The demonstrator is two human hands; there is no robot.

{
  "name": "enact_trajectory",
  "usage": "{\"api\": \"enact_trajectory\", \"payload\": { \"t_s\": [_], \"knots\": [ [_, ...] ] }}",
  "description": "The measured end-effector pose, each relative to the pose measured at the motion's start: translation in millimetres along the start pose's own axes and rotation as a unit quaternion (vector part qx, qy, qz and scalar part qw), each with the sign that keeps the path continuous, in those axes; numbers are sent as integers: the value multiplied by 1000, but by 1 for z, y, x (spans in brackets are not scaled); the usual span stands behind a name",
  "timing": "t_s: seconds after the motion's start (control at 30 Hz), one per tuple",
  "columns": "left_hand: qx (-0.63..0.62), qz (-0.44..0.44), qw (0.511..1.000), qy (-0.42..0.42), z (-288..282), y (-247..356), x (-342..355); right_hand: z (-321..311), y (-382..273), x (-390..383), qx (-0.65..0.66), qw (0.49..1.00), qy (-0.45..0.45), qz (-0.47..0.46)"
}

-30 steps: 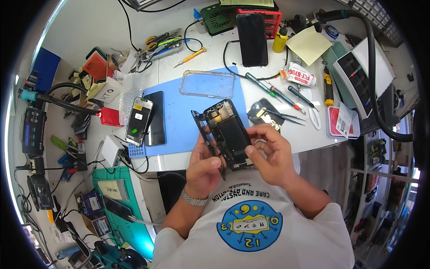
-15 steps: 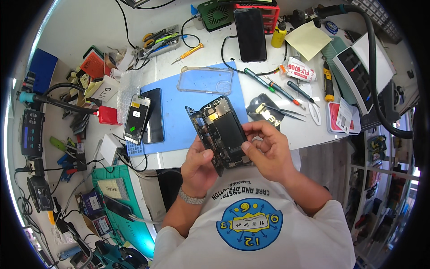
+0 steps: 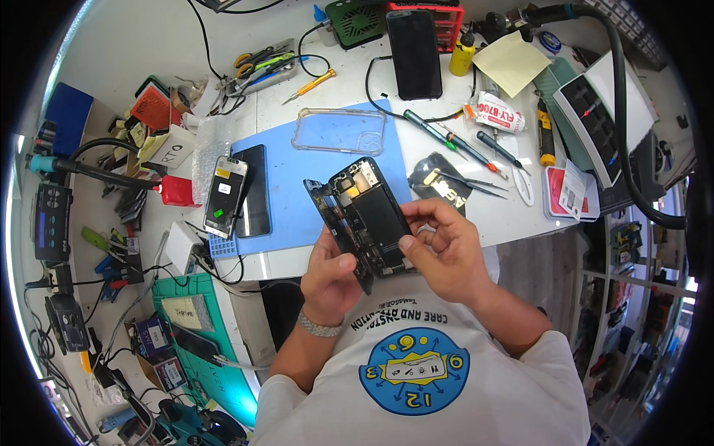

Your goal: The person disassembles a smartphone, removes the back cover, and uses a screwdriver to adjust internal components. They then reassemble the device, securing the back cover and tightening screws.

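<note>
An opened black phone (image 3: pixel 375 215) shows its battery and inner parts, with the screen assembly (image 3: pixel 342 230) hinged out along its left side. My left hand (image 3: pixel 331 275) is closed round that hinged part. My right hand (image 3: pixel 446 249) grips the phone body's right edge, thumb on its lower part. Beyond the phone, a clear case (image 3: pixel 338 130) lies on the blue mat (image 3: pixel 282 178). Two phones, a dark one (image 3: pixel 254 193) and a silver-framed one (image 3: pixel 227 195), lie left of it. Tweezers (image 3: pixel 476 189) and a black piece (image 3: pixel 435 171) are to the right.
Screwdrivers (image 3: pixel 465 149), a yellow bottle (image 3: pixel 462 53) and an upright-looking black phone (image 3: pixel 413 56) are at the back right. A red-tipped hose tool (image 3: pixel 178 192) and boxes (image 3: pixel 163 141) crowd the left. A thick hose (image 3: pixel 621 111) arches at right; a green mat (image 3: pixel 186 334) is lower left.
The view has shifted slightly, moving the bench upward in the picture. The opened phone has moved a little left and up within both hands, its screen part tilted slightly more outward.
</note>
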State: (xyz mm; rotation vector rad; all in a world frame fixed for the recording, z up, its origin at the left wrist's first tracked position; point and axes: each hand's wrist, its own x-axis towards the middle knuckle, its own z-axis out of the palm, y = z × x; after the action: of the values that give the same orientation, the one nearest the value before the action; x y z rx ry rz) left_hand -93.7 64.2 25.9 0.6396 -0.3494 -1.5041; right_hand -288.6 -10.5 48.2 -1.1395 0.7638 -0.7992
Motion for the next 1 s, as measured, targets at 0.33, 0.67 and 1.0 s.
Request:
{"api": "enact_trajectory", "payload": {
  "t_s": [0.33, 0.67, 1.0],
  "knots": [
    [175, 81, 980, -58, 8, -6, -4, 12, -3, 9, -243, 963, 16, -115],
    [205, 92, 973, -53, 9, -7, -5, 20, 2, 14, -222, 968, -3, -119],
    [197, 77, 977, -31, 11, -5, 3, 19, 10, 19, -186, 980, 1, -78]
  ]
}}
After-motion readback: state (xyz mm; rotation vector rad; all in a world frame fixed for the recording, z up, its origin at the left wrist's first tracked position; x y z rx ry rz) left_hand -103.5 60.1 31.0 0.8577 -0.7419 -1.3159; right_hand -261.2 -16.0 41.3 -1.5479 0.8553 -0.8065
